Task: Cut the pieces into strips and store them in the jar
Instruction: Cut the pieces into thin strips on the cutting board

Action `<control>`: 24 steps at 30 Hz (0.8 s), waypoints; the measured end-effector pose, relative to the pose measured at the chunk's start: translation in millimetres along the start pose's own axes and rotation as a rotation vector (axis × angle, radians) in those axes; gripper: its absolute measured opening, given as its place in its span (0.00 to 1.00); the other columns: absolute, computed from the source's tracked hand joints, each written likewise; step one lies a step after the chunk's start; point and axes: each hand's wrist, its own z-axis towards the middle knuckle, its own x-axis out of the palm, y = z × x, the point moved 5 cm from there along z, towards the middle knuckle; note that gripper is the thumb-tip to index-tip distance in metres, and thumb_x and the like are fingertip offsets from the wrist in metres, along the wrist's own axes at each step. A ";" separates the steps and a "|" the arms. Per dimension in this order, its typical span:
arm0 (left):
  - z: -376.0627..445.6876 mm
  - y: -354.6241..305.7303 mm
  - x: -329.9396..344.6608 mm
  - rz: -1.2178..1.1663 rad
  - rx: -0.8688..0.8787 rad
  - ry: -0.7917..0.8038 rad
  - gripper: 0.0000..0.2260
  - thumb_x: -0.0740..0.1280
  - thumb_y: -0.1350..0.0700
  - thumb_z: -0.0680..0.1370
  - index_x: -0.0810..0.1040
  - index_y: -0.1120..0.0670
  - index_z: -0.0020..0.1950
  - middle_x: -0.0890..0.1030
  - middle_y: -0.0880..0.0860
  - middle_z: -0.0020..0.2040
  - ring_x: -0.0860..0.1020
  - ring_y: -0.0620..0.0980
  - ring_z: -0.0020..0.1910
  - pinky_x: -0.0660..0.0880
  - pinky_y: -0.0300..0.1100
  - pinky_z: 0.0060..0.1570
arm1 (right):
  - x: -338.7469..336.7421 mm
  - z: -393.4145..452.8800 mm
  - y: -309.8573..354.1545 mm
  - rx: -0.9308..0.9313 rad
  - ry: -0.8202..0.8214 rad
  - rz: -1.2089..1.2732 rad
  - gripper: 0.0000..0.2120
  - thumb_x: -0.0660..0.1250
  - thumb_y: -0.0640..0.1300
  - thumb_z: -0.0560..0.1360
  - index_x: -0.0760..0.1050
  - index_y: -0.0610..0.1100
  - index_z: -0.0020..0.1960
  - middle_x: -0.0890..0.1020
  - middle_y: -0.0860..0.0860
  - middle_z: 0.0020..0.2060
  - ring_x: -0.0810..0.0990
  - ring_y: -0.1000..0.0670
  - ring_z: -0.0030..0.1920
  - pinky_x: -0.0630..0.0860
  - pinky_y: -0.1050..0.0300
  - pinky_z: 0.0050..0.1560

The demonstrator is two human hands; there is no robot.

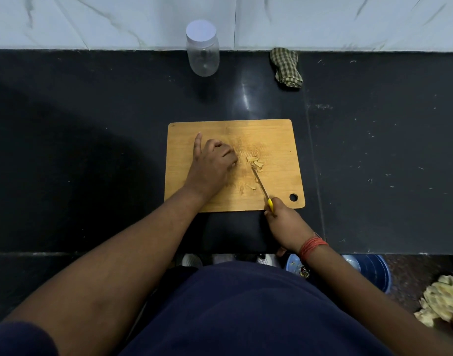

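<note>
right hand (284,222) grips the knife (261,186), tip by the strips (255,163) on the board (276,140) | left hand (211,163) curled, can't tell if holding any | jar (203,51) waits closed, far back, out of the way

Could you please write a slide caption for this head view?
Right hand draws a yellow-handled knife through strips on the cutting board; lidded jar waits behind.

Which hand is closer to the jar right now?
Left. The left hand lies on the cutting board, below the jar. The right hand grips the knife at the board's near edge, farther away.
</note>
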 end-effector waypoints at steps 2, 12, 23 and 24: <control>-1.4 0.8 -1.6 -0.010 0.006 -0.042 0.06 0.67 0.52 0.79 0.84 0.50 0.52 0.80 0.50 0.54 0.75 0.55 0.58 0.57 0.67 0.73 | 1.8 -0.6 1.5 -0.024 0.004 -0.022 0.13 0.54 0.42 0.83 0.65 0.41 0.66 0.75 0.44 0.44 0.77 0.43 0.44 0.76 0.48 0.44; -9.7 -0.9 -3.5 -0.023 0.032 -0.120 0.05 0.68 0.55 0.80 0.84 0.49 0.53 0.81 0.50 0.51 0.75 0.55 0.53 0.65 0.59 0.62 | -0.4 2.1 -18.9 -0.013 -0.010 -0.121 0.18 0.54 0.42 0.83 0.62 0.44 0.72 0.80 0.38 0.48 0.74 0.44 0.42 0.67 0.56 0.42; -14.8 -6.9 0.3 -0.054 0.022 -0.087 0.08 0.65 0.51 0.79 0.82 0.50 0.53 0.80 0.49 0.52 0.75 0.53 0.56 0.62 0.55 0.62 | -7.9 0.1 -8.3 -0.077 -0.147 0.016 0.09 0.52 0.55 0.83 0.60 0.49 0.50 0.74 0.48 0.31 0.73 0.47 0.29 0.70 0.53 0.28; -16.0 -7.0 0.3 -0.058 0.016 -0.081 0.08 0.65 0.50 0.79 0.82 0.50 0.53 0.80 0.49 0.52 0.75 0.53 0.56 0.62 0.55 0.62 | -8.3 -1.1 -7.7 -0.088 -0.167 0.012 0.08 0.52 0.53 0.83 0.60 0.49 0.50 0.74 0.47 0.31 0.74 0.46 0.29 0.72 0.51 0.29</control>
